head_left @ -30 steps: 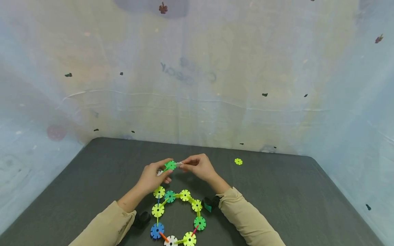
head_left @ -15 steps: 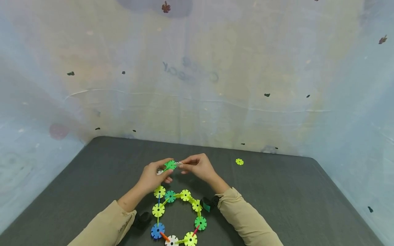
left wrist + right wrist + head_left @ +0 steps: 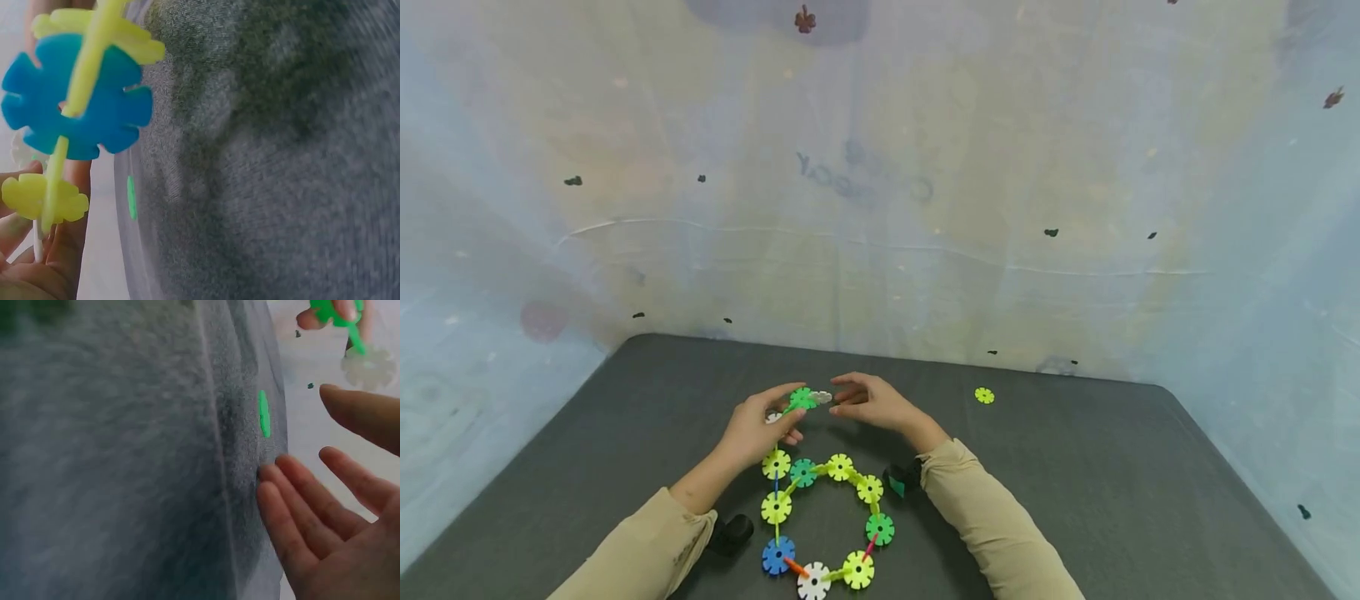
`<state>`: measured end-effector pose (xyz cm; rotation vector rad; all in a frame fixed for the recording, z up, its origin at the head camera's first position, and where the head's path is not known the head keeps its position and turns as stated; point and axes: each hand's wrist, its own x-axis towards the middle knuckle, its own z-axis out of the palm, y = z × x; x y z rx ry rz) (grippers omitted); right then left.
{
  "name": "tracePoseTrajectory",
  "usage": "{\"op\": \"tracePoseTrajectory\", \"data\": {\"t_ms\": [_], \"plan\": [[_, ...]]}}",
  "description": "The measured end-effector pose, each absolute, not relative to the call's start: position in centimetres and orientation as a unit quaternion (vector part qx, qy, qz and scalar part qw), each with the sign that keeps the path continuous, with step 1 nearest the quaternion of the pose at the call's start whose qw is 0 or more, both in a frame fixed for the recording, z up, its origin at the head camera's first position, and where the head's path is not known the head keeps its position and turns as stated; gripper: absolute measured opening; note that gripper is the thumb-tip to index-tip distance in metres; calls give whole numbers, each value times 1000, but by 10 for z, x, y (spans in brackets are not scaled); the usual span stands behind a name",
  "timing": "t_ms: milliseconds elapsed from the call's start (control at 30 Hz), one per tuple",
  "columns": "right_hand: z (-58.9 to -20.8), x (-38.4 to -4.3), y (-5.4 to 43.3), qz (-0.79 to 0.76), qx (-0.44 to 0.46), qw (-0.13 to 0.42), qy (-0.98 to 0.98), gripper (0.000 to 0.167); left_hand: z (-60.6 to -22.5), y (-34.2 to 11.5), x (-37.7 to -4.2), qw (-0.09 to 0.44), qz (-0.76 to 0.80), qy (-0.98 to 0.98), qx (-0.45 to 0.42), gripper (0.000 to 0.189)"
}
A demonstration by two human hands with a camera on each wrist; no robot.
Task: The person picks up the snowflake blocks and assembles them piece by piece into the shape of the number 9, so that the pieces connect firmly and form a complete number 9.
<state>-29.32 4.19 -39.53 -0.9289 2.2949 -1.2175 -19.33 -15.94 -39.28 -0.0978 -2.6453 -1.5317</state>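
Note:
My left hand [image 3: 747,429] pinches a green notched snowflake disc [image 3: 802,398] between thumb and fingers. A white disc [image 3: 822,397] is slotted onto its right edge; in the right wrist view this white disc [image 3: 369,367] juts out from the green piece. Just to the right, my right hand [image 3: 883,406] is apart from the discs, its fingers loosely extended with nothing in them. Another white disc [image 3: 774,417] shows partly behind the left hand. From there the chain runs down through a yellow disc [image 3: 777,464] to a ring of linked discs, including a blue one [image 3: 778,555].
A loose yellow disc [image 3: 984,396] lies on the dark grey table [image 3: 1075,483] at the back right. Behind the table hangs a pale printed sheet [image 3: 880,192]. Black wrist straps [image 3: 730,533] sit near the ring's sides.
My right hand has let go of the white disc and drawn slightly away. The left hand has shifted a little left, with the held discs and linked ring moving along.

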Motion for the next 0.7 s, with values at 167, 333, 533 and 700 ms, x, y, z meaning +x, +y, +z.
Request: {"op": "tracePoseTrajectory", "data": {"t_ms": [167, 333, 533, 700], "plan": [[-396, -301, 27, -389, -334, 192, 837, 53, -392, -162, -192, 49, -492, -869, -26, 48], [-398, -308, 17, -352, -354, 215, 839, 61, -392, -164, -191, 53, -479, -876, -16, 47], [-399, -311, 8, -292, -369, 219, 855, 64, -393, -165, -187, 51, -482, -875, -8, 45], [-400, -311, 3, -258, -375, 207, 866, 62, -396, -166, -185, 62, -481, -875, -7, 42]]}}
